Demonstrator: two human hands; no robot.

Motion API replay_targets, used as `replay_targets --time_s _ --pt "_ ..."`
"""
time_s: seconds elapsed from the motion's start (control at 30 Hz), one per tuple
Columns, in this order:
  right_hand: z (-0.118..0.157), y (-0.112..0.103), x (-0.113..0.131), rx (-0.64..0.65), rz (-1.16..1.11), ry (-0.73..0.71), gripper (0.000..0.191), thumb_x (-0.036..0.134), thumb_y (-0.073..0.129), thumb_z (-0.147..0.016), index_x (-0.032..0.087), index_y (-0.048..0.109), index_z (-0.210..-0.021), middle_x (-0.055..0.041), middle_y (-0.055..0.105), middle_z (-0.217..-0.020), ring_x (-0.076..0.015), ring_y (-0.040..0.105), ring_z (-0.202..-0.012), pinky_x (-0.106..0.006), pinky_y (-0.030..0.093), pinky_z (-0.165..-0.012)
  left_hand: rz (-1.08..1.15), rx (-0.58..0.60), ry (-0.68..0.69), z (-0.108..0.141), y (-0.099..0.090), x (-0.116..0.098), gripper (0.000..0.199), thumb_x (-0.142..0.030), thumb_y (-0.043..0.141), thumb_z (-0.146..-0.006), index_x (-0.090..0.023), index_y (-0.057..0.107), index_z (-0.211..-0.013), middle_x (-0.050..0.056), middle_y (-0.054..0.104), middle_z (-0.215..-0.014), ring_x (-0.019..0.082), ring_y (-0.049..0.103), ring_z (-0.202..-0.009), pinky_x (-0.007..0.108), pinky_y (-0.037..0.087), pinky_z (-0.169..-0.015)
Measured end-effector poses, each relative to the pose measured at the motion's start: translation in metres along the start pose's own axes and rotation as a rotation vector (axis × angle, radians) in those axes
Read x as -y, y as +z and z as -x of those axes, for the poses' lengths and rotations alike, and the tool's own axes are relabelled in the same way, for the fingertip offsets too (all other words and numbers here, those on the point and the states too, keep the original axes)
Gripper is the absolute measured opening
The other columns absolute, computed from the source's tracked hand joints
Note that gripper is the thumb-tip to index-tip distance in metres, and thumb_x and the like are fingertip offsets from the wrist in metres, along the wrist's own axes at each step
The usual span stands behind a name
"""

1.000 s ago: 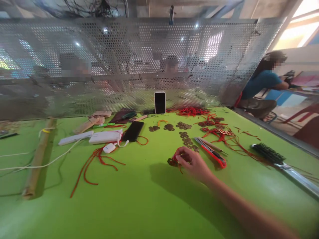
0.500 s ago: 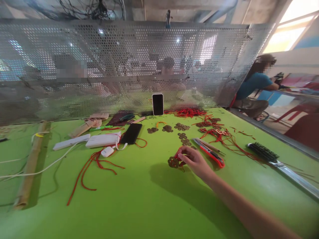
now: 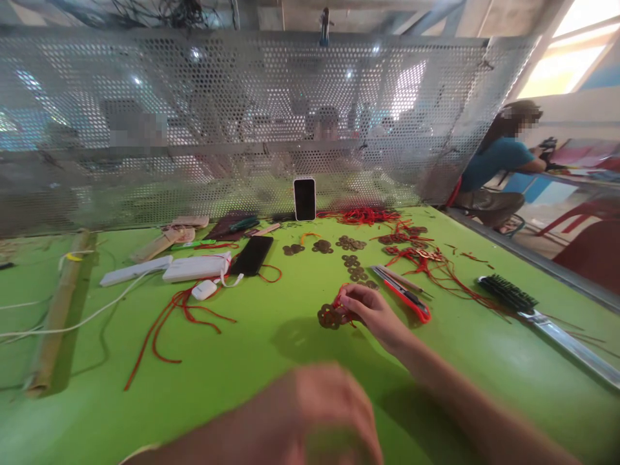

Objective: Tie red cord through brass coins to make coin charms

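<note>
In my right hand (image 3: 368,311) is a cluster of coins (image 3: 329,316) tied with red cord, pinched between thumb and fingers above the green table (image 3: 217,400). My left hand (image 3: 334,410) is low in the middle of the view, smeared by motion, and its fingers cannot be made out. Small piles of coins (image 3: 351,243) lie beyond my right hand. Just right of that hand are a red utility knife (image 3: 402,294) and a thin wooden stick (image 3: 404,279).
Red cords (image 3: 371,216) lie at the back; a brush (image 3: 511,296) is at the right. Leftward are a black phone (image 3: 252,255), white power bank (image 3: 196,266) and bamboo pole (image 3: 58,316). A white-edged phone (image 3: 305,199) stands against the perforated metal screen (image 3: 217,168). A person sits beyond.
My left hand has come into view from below. My right hand still holds the coin cluster, slightly further left in the picture. The view has shifted a little.
</note>
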State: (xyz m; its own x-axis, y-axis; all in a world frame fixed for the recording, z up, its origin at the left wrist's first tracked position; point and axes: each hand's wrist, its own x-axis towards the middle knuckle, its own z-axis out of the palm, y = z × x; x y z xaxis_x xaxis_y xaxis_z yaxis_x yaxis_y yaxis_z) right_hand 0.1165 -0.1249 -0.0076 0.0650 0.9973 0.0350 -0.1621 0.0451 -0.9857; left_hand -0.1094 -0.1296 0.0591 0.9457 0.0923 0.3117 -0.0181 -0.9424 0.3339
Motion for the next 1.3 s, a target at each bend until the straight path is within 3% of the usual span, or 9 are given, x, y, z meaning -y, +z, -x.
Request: replay_targets --time_s 0.07,0.13,0.2,0.4,0.67,1.0,1.3 --pt "0.001 0.0 0.002 0.009 -0.013 -0.001 0.024 0.041 0.064 -0.076 0.018 0.058 -0.08 0.0009 0.057 -0.072 -0.0093 0.058 -0.063 -0.022 0.051 -0.062 -0.001 -0.179 -0.162 -0.027 0.014 0.029 0.023 -0.026 0.041 -0.09 -0.026 0.056 -0.108 0.006 0.061 -0.1 0.02 0.058 -0.093 0.037 0.049 -0.08" --pt "0.002 0.0 0.004 0.017 -0.021 0.001 0.024 0.041 0.064 -0.076 0.018 0.058 -0.08 0.0016 0.056 -0.071 -0.0094 0.058 -0.063 -0.024 0.051 -0.065 0.079 -0.485 -0.411 -0.045 0.029 0.053 0.018 -0.02 0.048 -0.086 -0.021 0.054 -0.104 0.006 0.06 -0.095 0.019 0.058 -0.09 0.036 0.048 -0.081" --pt "0.002 0.0 0.004 0.025 -0.023 0.006 0.024 0.041 0.065 -0.076 0.018 0.059 -0.081 0.0013 0.056 -0.071 -0.0103 0.058 -0.064 -0.025 0.051 -0.066 0.26 -0.566 -0.495 -0.051 0.042 0.067 0.019 -0.02 0.058 -0.081 -0.02 0.054 -0.1 0.004 0.06 -0.094 0.017 0.058 -0.087 0.033 0.048 -0.08" --pt "0.001 -0.001 -0.002 0.059 -0.015 0.034 0.02 0.038 0.065 -0.076 0.02 0.06 -0.079 0.0001 0.057 -0.075 -0.0112 0.057 -0.067 -0.025 0.05 -0.067 0.524 -0.55 -0.548 -0.044 0.061 0.067 0.006 -0.023 0.058 -0.082 -0.017 0.058 -0.086 0.002 0.061 -0.083 0.015 0.058 -0.078 0.027 0.048 -0.074" --pt "0.003 -0.002 -0.002 0.097 0.15 0.015 0.016 0.033 0.064 -0.079 0.019 0.057 -0.083 -0.0003 0.058 -0.075 -0.0119 0.054 -0.068 -0.022 0.044 -0.062 0.583 -0.54 -0.606 -0.042 0.065 0.071 0.01 -0.024 0.056 -0.085 -0.016 0.06 -0.082 0.001 0.06 -0.077 0.013 0.055 -0.072 0.024 0.044 -0.068" --pt "0.005 -0.003 -0.002 0.142 0.123 0.059 0.012 0.024 0.068 -0.077 0.019 0.059 -0.083 0.0 0.063 -0.079 -0.0118 0.058 -0.075 -0.02 0.045 -0.067 0.67 -0.525 -0.615 -0.04 0.065 0.07 0.012 -0.025 0.058 -0.084 -0.014 0.061 -0.079 0.002 0.059 -0.074 0.013 0.053 -0.071 0.024 0.043 -0.067" --pt "0.003 -0.003 0.001 0.104 0.166 0.021 0.014 0.025 0.069 -0.075 0.018 0.06 -0.084 -0.0011 0.062 -0.079 -0.0122 0.056 -0.073 -0.021 0.045 -0.065 0.72 -0.528 -0.63 -0.04 0.066 0.072 0.011 -0.024 0.059 -0.082 -0.014 0.06 -0.078 0.001 0.059 -0.072 0.013 0.052 -0.069 0.024 0.042 -0.066"
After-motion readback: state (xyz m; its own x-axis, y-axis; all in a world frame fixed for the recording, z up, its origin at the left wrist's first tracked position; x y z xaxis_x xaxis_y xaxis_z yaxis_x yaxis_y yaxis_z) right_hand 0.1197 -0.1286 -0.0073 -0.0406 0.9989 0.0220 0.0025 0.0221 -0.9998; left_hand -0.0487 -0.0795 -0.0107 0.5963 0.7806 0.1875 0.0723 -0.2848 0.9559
